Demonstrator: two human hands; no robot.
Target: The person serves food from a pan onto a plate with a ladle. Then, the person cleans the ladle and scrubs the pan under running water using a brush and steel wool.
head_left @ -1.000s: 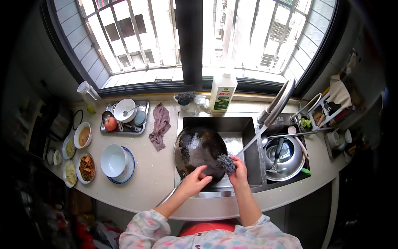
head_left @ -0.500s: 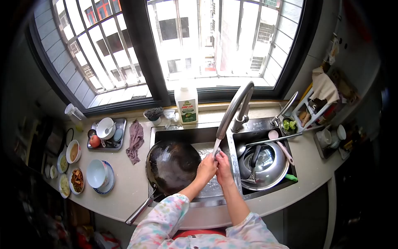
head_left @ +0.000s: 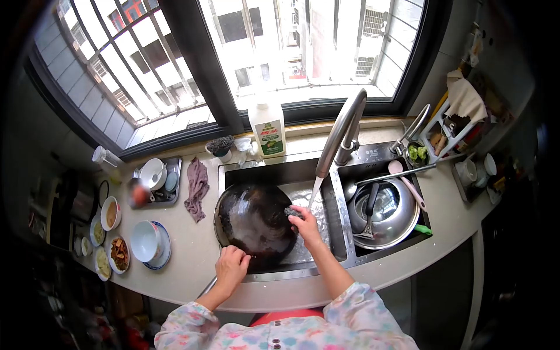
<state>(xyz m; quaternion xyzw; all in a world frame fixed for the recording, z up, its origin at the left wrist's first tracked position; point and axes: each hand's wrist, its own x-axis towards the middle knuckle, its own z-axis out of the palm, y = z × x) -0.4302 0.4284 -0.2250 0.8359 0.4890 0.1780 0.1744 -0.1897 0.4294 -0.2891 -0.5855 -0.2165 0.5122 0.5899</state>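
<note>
A dark wok [head_left: 254, 224] lies bottom up in the left basin of the sink [head_left: 303, 272]. My right hand [head_left: 306, 224] is closed on a grey scouring pad [head_left: 293, 213] at the wok's right side. Over the wok's near left edge, by the handle, my left hand [head_left: 232, 267] has its fingers curled; what they grip is hidden beneath them. Water runs from the curved faucet [head_left: 341, 134] into the basin, just right of the wok.
The right basin holds a metal pot with a glass lid [head_left: 382, 213] and utensils. A white bottle [head_left: 269, 131] and a purple cloth [head_left: 197, 189] sit behind and left. Food bowls [head_left: 119, 255], a blue-white bowl [head_left: 146, 241] and a metal tray [head_left: 172, 195] occupy the left counter.
My hands have parted from under the faucet stream. My right hand has brought the scouring pad to the wok, and my left hand has moved to the wok's near left edge.
</note>
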